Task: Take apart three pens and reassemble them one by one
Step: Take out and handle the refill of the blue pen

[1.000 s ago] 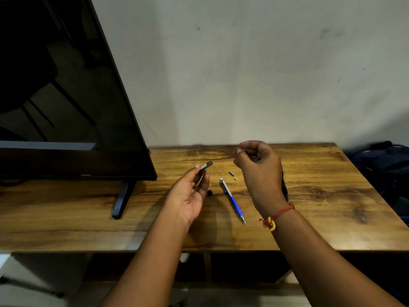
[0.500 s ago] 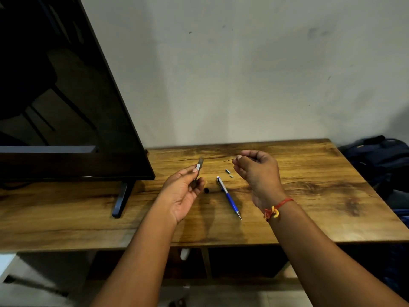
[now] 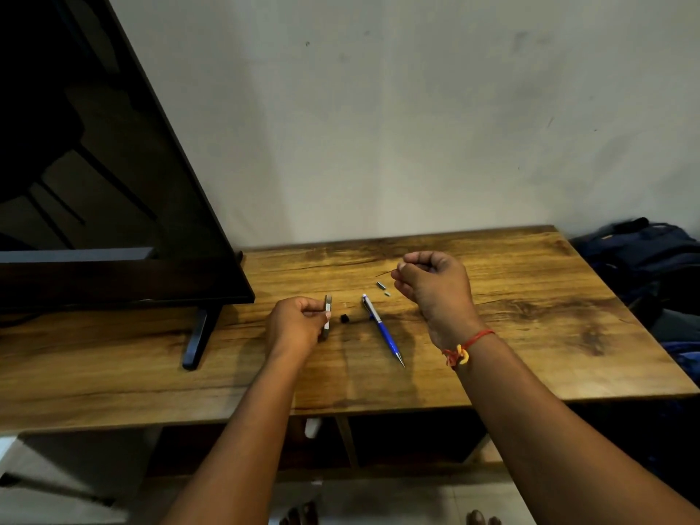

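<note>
My left hand (image 3: 297, 324) is closed around a dark pen barrel with a silver clip (image 3: 327, 316), held low over the wooden table (image 3: 530, 335). My right hand (image 3: 432, 286) pinches a thin refill (image 3: 384, 273) whose tip pokes out to the left. Between my hands a blue and silver pen (image 3: 382, 327) lies whole on the table, tip toward me. A small black cap piece (image 3: 344, 318) sits left of it. Two tiny grey parts (image 3: 382, 288) lie just beyond it.
A large black television (image 3: 94, 183) on a foot (image 3: 197, 339) fills the left of the table. A dark blue bag (image 3: 644, 255) lies off the right edge. The grey wall stands behind the table.
My left hand has turned palm down and lowered the barrel toward the table. My right hand has drifted to the right with the refill. The blue pen has stayed put.
</note>
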